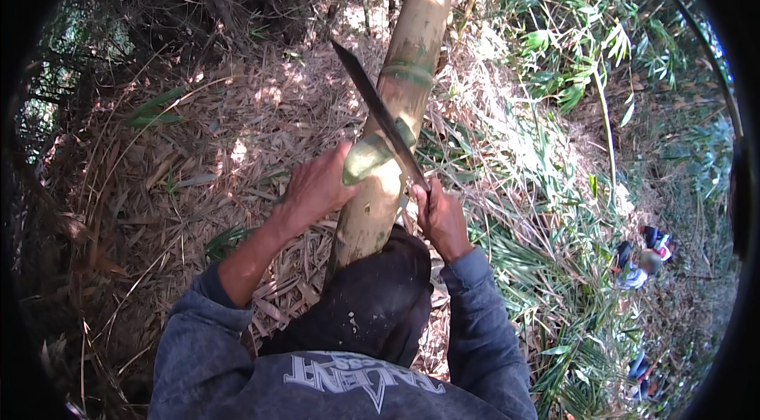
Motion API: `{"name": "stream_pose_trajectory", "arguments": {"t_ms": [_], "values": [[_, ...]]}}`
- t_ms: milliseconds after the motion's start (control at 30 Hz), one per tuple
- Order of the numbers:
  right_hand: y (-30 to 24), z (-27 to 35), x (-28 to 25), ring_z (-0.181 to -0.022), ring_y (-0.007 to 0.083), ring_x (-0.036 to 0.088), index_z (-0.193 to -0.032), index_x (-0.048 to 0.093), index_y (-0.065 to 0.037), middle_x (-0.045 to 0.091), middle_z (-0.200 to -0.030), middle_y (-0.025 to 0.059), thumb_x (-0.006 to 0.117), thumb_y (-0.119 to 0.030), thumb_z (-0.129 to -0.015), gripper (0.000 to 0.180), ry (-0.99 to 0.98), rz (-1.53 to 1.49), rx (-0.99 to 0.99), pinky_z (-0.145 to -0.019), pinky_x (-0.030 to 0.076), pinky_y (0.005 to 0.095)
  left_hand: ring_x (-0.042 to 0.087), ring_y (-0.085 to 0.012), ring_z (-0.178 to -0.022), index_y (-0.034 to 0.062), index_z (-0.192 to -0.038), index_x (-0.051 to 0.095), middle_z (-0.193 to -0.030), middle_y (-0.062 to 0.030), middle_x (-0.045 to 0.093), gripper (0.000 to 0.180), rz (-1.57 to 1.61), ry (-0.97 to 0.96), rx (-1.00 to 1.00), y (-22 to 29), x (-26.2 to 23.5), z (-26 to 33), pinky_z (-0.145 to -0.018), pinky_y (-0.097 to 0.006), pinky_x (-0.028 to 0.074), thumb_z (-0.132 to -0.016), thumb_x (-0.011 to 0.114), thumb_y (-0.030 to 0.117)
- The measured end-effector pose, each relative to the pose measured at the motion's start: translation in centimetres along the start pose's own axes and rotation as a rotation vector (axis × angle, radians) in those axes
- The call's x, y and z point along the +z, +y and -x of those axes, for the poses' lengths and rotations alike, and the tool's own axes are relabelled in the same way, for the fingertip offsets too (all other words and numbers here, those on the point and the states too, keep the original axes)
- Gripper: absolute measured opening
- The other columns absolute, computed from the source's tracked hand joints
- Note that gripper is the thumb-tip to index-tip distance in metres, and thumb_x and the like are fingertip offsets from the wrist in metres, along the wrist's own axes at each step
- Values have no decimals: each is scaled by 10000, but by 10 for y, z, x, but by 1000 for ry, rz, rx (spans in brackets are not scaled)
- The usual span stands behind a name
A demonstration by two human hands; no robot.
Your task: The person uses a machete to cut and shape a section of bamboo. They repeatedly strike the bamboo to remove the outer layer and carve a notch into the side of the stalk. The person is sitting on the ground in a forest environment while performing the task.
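Note:
A thick yellow-green bamboo stem (412,48) runs from the top of the view down to my knee. My left hand (317,186) grips its left side just below a green patch. My right hand (439,218) is closed on the handle of a long dark machete (376,107). The blade lies slanted across the stem, its tip pointing up and left, its edge against the bamboo surface. My dark trouser leg (372,301) presses against the stem's lower end.
Dry bamboo leaves and straw (222,143) cover the ground at left. Green leafy shoots (570,64) and thin stalks grow at right. Down the slope at lower right another person (641,258) is crouched among the plants.

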State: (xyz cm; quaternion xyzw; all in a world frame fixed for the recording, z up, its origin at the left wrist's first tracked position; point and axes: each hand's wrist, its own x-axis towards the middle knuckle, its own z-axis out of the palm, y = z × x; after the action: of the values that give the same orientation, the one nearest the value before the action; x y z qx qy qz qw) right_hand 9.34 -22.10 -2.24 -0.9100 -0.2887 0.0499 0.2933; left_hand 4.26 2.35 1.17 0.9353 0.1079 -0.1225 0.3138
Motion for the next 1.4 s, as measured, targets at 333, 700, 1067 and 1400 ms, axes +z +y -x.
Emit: {"name": "stream_pose_trajectory", "arguments": {"t_ms": [333,700,1067,1400], "values": [[-33,5,-44,-448,382,539,-1002,524,44,511,-514,192,577,-220,-993,269,-56,51,-59,-418,374,480,685,-393,-936,12,-1279,481,-1033,-233,678,710,27,8,1,-17,6,-3,-799,-468,544,-760,777,395],[-19,-5,-7,-467,385,550,-916,494,12,540,-561,196,560,-223,-1004,259,67,15,-52,-424,396,467,682,-409,-905,5,-1257,485,-1022,-230,679,665,18,46,39,-11,7,0,-762,-482,543,-788,754,392],[-25,5,-35,-480,411,543,-949,495,7,534,-549,192,569,-222,-993,245,-2,48,-41,-439,380,501,691,-303,-944,12,-1283,469,-1097,-181,671,652,232,-122,70,-32,15,-8,-812,-451,546,-798,744,351],[-61,5,-43,-413,305,521,-918,555,19,507,-537,142,604,-117,-976,155,318,-234,-84,-403,383,413,692,-394,-881,11,-1289,467,-1028,-226,676,645,30,51,42,-9,9,4,-733,-477,559,-796,759,309]]}}
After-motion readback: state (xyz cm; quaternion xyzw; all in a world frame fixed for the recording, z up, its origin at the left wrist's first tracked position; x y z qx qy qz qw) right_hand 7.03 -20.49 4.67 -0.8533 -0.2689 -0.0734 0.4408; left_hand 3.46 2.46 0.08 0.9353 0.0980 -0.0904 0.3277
